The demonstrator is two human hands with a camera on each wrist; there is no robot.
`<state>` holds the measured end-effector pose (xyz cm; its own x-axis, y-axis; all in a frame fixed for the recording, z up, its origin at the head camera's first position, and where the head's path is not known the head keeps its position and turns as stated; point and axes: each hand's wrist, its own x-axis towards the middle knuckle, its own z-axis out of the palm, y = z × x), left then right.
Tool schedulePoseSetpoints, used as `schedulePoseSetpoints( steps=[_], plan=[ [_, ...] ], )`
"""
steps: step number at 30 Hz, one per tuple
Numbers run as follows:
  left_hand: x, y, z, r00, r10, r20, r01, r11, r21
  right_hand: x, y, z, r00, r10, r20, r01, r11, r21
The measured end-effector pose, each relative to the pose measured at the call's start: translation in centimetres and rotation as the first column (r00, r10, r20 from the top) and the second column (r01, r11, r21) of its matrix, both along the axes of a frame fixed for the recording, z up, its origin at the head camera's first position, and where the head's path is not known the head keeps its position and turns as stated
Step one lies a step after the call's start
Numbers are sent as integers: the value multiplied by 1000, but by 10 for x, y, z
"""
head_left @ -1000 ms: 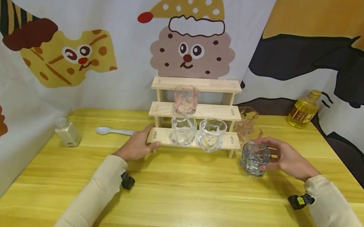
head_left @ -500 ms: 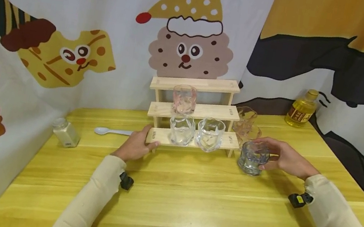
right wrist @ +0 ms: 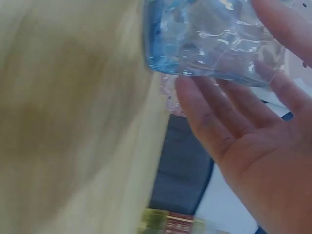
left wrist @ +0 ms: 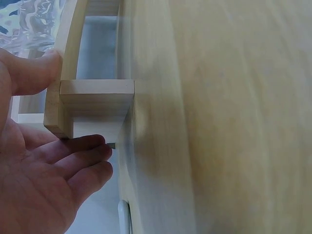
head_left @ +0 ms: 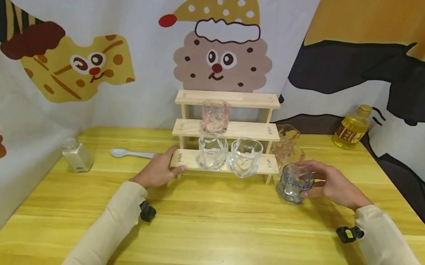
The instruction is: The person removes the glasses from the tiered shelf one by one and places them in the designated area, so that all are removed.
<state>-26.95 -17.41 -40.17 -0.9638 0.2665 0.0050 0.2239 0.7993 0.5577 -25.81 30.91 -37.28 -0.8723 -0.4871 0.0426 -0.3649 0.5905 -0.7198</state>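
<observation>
A three-tier wooden shelf rack (head_left: 234, 127) stands at the back of the table. My left hand (head_left: 157, 168) grips the left end of its lowest board, thumb (left wrist: 36, 73) on one side and fingers behind. Two clear glasses (head_left: 212, 151) sit side by side on that board, and a pink glass (head_left: 215, 117) is on the middle one. Right of the rack, my right hand (head_left: 330, 184) holds a bluish-grey glass (head_left: 294, 185) low over the table, between thumb and fingers. In the right wrist view, the same blue-tinted glass (right wrist: 209, 44) has the fingertips against its side.
Pinkish glasses (head_left: 288, 148) stand behind the right hand, partly hidden. A bottle of yellow oil (head_left: 352, 128) is at the back right corner. On the left are a small jar (head_left: 77, 156) and a white spoon (head_left: 127, 152). Printed cloth (head_left: 133, 1) hangs behind the table.
The head view has shifted very slightly. The bluish-grey glass has moved a touch to the left and back in the right hand. The left hand keeps its grip on the rack.
</observation>
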Motion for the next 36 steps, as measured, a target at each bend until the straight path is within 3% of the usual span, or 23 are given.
schedulePoseSetpoints(
  steps=[4, 7, 11, 15, 17, 20, 25, 30, 36],
  plan=[
    [0, 1, 1, 1000, -4, 2, 4, 1000, 2, 2, -1, 12, 1000, 7, 16, -8, 998, 59],
    [2, 1, 1, 1000, 0, 4, 0, 1000, 4, 2, -4, 26, 999, 9, 49, -17, 986, 167],
    [2, 0, 1, 1000, 5, 7, -5, 1000, 10, 2, -14, 49, 999, -6, 45, -10, 933, 359],
    [1, -1, 0, 1000, 5, 15, -6, 1000, 9, 3, -31, 68, 998, -25, -52, 46, 893, 448],
    [2, -1, -1, 1000, 8, 21, -8, 1000, 10, 4, -42, 75, 994, -27, -110, 72, 900, 430],
    [2, -3, -2, 1000, 11, 23, -11, 1000, 5, 3, -61, 80, 984, -32, -177, 91, 938, 336],
    [2, -3, -3, 1000, 13, 13, -13, 1000, -3, -6, -91, 74, 973, -4, -230, 33, 992, 122],
    [1, -1, -3, 1000, 8, 10, -8, 1000, 3, -15, -122, 71, 973, -29, -227, 26, 1000, -17],
    [0, 0, -1, 1000, 12, 16, -12, 1000, 27, -20, -160, 81, 984, -67, -165, 60, 997, -46]
  ],
)
